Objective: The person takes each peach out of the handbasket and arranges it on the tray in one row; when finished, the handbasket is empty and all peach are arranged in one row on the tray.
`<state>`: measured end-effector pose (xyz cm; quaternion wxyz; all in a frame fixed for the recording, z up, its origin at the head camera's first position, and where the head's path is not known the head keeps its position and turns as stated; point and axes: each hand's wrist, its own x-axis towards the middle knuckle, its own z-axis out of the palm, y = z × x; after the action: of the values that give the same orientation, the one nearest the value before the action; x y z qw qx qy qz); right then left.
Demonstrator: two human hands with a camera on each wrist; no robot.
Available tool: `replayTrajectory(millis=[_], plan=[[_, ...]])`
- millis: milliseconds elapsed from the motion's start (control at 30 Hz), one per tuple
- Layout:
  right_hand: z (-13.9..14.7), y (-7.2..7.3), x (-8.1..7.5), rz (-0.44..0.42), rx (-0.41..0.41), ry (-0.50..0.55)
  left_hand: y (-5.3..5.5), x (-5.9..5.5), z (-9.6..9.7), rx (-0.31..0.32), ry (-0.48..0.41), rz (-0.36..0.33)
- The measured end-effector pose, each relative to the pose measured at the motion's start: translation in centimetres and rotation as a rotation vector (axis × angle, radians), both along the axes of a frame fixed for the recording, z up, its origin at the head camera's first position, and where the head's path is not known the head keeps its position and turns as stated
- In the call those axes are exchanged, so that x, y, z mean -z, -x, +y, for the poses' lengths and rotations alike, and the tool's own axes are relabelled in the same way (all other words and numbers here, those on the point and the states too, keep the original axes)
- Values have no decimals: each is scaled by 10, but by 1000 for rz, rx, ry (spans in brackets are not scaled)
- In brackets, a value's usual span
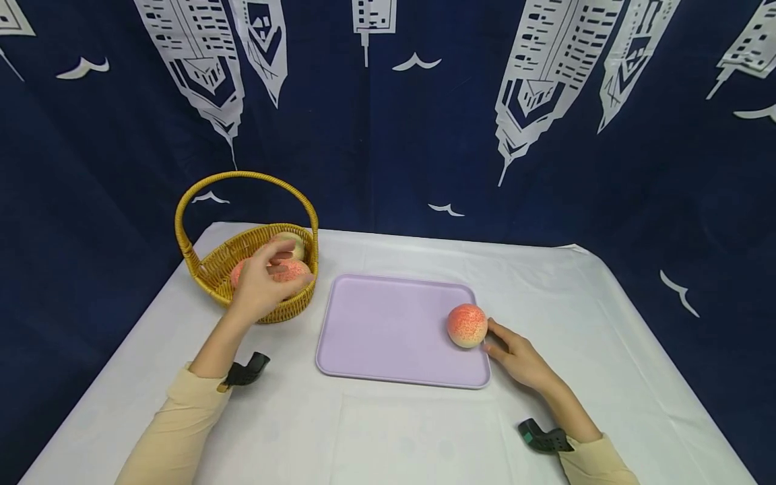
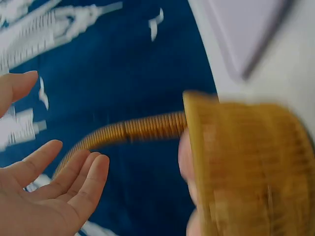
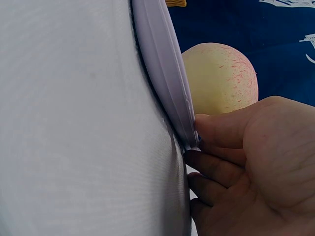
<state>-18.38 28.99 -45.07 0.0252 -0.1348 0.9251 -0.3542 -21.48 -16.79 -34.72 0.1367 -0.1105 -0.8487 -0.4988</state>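
Note:
A peach (image 1: 467, 326), red-speckled with a pale side, rests near the right end of a lilac tray (image 1: 388, 330). My right hand (image 1: 520, 358) is at the tray's right edge beside this peach. In the right wrist view its thumb (image 3: 221, 130) lies on the rim and the fingers curl against the edge, pinching it. My left hand (image 1: 264, 283) hovers over the wicker basket (image 1: 221, 266), thumb and fingers spread around nothing. Peaches (image 1: 292, 269) lie in the basket, partly hidden by that hand; a paler one (image 1: 289, 244) sits behind.
The basket's tall arched handle (image 1: 245, 175) rises at the back left. A white cloth (image 1: 412, 438) covers the table. A dark blue curtain (image 1: 376, 155) with white building prints hangs behind it.

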Motion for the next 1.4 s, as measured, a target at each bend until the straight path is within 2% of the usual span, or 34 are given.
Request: replayTrajectory(millis=[133,267,500,767,1000,1400], plan=[[0,0,-1,-3,-2,1,3,0,-33,-82,-43,-19],[0,-1,-2,-14,1,4,10,8,-60,-134,-40,-65],[0,0,-1,-18,2,6,23,27,-87,-157,3,-131],[0,1,-1,-22,2,0,31,42,-93,-155,100,-199],[1,1,0,-20,4,6,35,42,-91,-162,187,-258],[0,-1,-1,-22,4,6,38,46,-86,-225,332,-270]])
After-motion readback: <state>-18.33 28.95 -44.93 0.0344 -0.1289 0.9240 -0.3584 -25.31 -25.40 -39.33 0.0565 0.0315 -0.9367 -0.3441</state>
